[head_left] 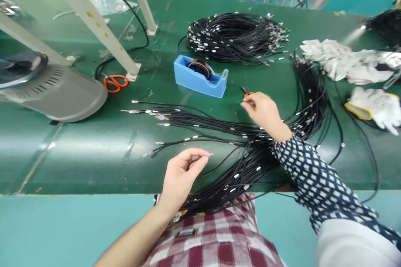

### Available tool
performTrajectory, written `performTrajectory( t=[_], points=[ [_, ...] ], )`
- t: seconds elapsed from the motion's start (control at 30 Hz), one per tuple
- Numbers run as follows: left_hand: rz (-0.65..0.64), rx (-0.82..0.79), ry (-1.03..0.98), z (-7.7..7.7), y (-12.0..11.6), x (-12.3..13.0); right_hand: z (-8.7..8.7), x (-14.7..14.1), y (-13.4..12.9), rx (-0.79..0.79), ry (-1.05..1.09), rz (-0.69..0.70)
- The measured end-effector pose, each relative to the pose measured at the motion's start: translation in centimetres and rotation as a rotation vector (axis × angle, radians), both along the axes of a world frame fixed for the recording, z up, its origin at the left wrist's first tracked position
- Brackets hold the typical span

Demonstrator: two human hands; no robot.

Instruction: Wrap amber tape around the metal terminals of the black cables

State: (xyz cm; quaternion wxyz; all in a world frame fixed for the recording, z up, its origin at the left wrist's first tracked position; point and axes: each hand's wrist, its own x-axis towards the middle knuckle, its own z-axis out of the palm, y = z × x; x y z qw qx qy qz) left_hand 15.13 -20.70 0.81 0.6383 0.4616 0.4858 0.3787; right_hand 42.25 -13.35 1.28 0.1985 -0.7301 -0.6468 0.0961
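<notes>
My left hand (pixel 184 175) pinches the end of a thin black cable, its pale tip sticking out past the thumb and forefinger. My right hand (pixel 263 110) is over the cables, fingertips pressed together beside small orange-handled snips (pixel 247 93); what it holds, if anything, is too small to make out. Long black cables (pixel 216 123) with white labels stretch across the green table between my hands. Another bundle (pixel 232 179) drapes over the front edge onto my lap. A blue tape dispenser (pixel 200 81) with brown tape stands behind them.
A coiled cable bundle (pixel 234 37) lies at the back. White gloves (pixel 344 60) and a yellow-cuffed glove (pixel 376 108) are at the right. Orange-handled scissors (pixel 116 83), a grey machine (pixel 62 91) and white posts (pixel 103 29) stand or lie at the left.
</notes>
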Motion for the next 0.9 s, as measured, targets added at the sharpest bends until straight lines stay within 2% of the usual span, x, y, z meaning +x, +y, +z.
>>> performTrajectory(
  t=[0.03,0.1,0.2,0.33,0.4,0.47,0.53,0.6,0.67,0.7,0.77,0.9],
  points=[
    [-0.025,0.005,0.03,0.1,0.0,0.1,-0.3,2.0,1.0,-0.047,-0.197,-0.093],
    [-0.078,0.045,0.097,0.4,0.0,0.4,-0.9,4.9,2.5,-0.108,-0.272,-0.145],
    [-0.129,0.133,0.16,0.8,-0.1,0.9,-1.5,6.6,3.3,-0.192,-0.24,-0.158],
    [-0.16,0.144,0.145,1.4,-0.5,1.3,-1.1,7.3,2.5,-0.295,-0.115,-0.158],
    [-0.169,0.118,0.134,1.7,-0.6,1.4,-0.5,7.3,1.3,-0.333,0.089,-0.122],
    [-0.177,0.095,0.122,1.9,-0.6,1.4,0.3,6.8,-0.5,-0.353,0.533,-0.047],
    [-0.185,0.09,0.113,2.1,-0.7,1.4,1.2,5.5,-2.7,-0.347,0.845,0.073],
    [-0.195,0.112,0.126,2.1,-0.8,1.4,2.2,3.8,-4.9,-0.31,0.963,0.225],
    [-0.208,0.165,0.158,2.3,-0.9,1.3,3.3,1.9,-6.8,-0.414,0.992,0.307],
    [-0.214,0.201,0.178,2.4,-1.0,1.3,3.9,1.1,-7.5,-0.491,0.966,0.349],
    [-0.234,0.279,0.22,2.7,-1.0,1.3,5.2,0.0,-8.5,-0.547,0.759,0.419],
    [-0.272,0.404,0.279,3.1,-1.0,1.2,7.5,-1.0,-9.3,-0.381,0.119,0.607]
  ],
)
